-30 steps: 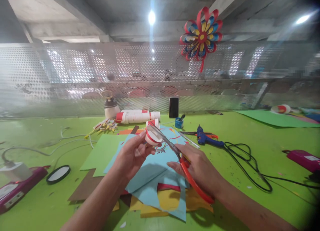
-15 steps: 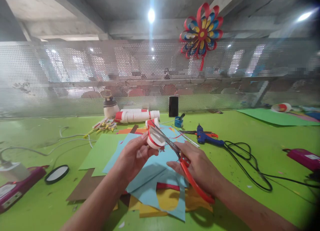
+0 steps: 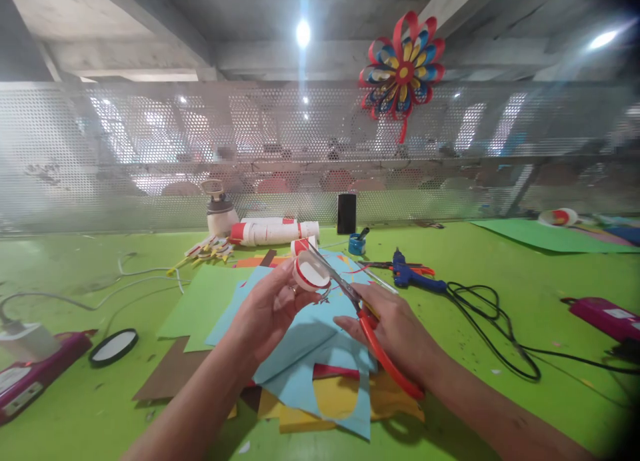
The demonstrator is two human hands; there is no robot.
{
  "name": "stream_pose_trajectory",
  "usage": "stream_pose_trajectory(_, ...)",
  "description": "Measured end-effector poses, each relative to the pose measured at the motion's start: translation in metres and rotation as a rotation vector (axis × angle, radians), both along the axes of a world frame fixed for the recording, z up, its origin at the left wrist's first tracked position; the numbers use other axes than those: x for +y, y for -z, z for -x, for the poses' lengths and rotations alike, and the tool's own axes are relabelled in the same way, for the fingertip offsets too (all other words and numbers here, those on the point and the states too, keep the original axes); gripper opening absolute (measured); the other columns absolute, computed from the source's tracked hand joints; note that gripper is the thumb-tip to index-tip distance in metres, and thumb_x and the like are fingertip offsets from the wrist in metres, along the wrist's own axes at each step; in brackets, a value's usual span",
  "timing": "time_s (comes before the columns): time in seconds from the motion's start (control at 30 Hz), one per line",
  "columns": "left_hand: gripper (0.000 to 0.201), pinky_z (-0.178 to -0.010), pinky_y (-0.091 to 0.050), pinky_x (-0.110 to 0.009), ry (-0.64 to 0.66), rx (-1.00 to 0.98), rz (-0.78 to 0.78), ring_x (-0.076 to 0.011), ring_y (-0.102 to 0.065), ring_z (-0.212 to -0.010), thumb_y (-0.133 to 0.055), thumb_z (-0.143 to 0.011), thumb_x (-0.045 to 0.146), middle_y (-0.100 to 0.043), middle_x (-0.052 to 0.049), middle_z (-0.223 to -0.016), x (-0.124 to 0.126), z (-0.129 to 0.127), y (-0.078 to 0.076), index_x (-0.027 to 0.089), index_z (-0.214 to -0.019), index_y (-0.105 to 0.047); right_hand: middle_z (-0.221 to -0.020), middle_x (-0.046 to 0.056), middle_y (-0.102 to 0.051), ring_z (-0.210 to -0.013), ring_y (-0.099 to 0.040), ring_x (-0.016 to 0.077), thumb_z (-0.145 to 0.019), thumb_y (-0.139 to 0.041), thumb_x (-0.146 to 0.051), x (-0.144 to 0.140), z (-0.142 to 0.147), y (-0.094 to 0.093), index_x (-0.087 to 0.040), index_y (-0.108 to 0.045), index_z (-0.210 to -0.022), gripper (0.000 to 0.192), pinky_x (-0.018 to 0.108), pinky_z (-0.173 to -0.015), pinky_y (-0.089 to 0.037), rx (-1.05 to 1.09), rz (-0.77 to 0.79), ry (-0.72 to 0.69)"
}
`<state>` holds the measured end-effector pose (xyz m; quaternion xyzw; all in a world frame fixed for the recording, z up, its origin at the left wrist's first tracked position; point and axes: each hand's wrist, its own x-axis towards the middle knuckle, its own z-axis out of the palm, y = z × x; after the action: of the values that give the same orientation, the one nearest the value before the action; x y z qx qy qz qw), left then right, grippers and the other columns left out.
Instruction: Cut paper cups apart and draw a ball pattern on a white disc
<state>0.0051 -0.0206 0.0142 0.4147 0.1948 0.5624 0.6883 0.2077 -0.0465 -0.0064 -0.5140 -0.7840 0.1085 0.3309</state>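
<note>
My left hand [image 3: 267, 311] holds a small white paper cup with red stripes [image 3: 309, 273] above a pile of coloured paper sheets [image 3: 305, 344]. My right hand [image 3: 395, 328] grips red-handled scissors [image 3: 367, 328], whose blades reach up to the cup's rim. Both hands hover over the green table [image 3: 75, 381], just in front of me.
A blue glue gun [image 3: 413, 279] with a black cord [image 3: 495, 328] lies to the right. White and red paper cups [image 3: 275, 232], a spray bottle [image 3: 220, 211] and a black cylinder [image 3: 347, 213] stand at the back. Pink devices [image 3: 30, 374] [image 3: 603, 314] sit at both sides, a round mirror [image 3: 113, 347] at left.
The cup in my left hand has turned a little against the scissor blades, and both hands have shifted slightly upward. Nothing else on the table moved.
</note>
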Motion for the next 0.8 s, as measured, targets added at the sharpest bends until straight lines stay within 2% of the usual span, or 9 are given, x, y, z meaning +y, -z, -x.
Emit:
stream_pose_trajectory(0.1,0.023,-0.076,-0.056,-0.024,0.034,0.064,-0.08,-0.0161,-0.066,-0.089,-0.07,-0.082,0.022,-0.071,-0.008,-0.103,0.0015,0.0016,0.0033,0.013,-0.103,-0.071,-0.087,0.008,-0.06,-0.083,-0.058,0.0258,-0.085,-0.061,-0.055,0.0007,0.0008,0.0006,-0.019,-0.063,-0.106,0.041,0.04,-0.079,-0.047,0.003,0.0,0.019)
stream_pose_trajectory(0.2,0.019,-0.072,-0.055,-0.022,0.026,0.112,-0.116,-0.0143,-0.066,-0.087,-0.067,-0.085,0.023,-0.071,-0.008,-0.099,0.0032,0.0027,0.0057,0.013,-0.101,-0.071,-0.087,0.008,-0.06,-0.082,-0.058,0.0259,-0.084,-0.063,-0.055,0.001,0.0016,0.0022,-0.019,-0.063,-0.106,0.042,0.04,-0.078,-0.047,-0.004,-0.014,0.025)
stream_pose_trajectory(0.4,0.023,-0.075,-0.056,-0.026,0.04,0.149,-0.133,-0.0147,-0.065,-0.084,-0.063,-0.089,0.031,-0.07,-0.009,-0.094,0.0041,0.0021,0.0075,0.011,-0.096,-0.071,-0.093,0.008,-0.057,-0.084,-0.056,0.0255,-0.082,-0.066,-0.053,-0.0005,0.003,0.0033,-0.018,-0.06,-0.115,0.048,0.04,-0.077,-0.046,0.031,-0.048,-0.008)
stream_pose_trajectory(0.57,0.027,-0.081,-0.056,-0.029,0.053,0.143,-0.134,-0.0173,-0.066,-0.088,-0.063,-0.089,0.033,-0.071,-0.011,-0.097,0.0047,0.0034,0.0084,0.01,-0.099,-0.071,-0.087,0.006,-0.055,-0.079,-0.054,0.0237,-0.085,-0.061,-0.055,-0.0029,0.0019,0.0016,-0.018,-0.061,-0.11,0.045,0.038,-0.072,-0.045,0.003,-0.062,-0.022)
stream_pose_trajectory(0.8,0.028,-0.08,-0.056,-0.029,0.058,0.107,-0.096,-0.0172,-0.067,-0.082,-0.063,-0.088,0.034,-0.073,-0.01,-0.087,0.0049,0.0051,0.0064,0.009,-0.096,-0.073,-0.085,0.006,-0.055,-0.075,-0.052,0.0228,-0.088,-0.056,-0.056,-0.0035,0.0006,0.0004,-0.017,-0.062,-0.106,0.044,0.038,-0.07,-0.044,-0.027,-0.057,-0.017)
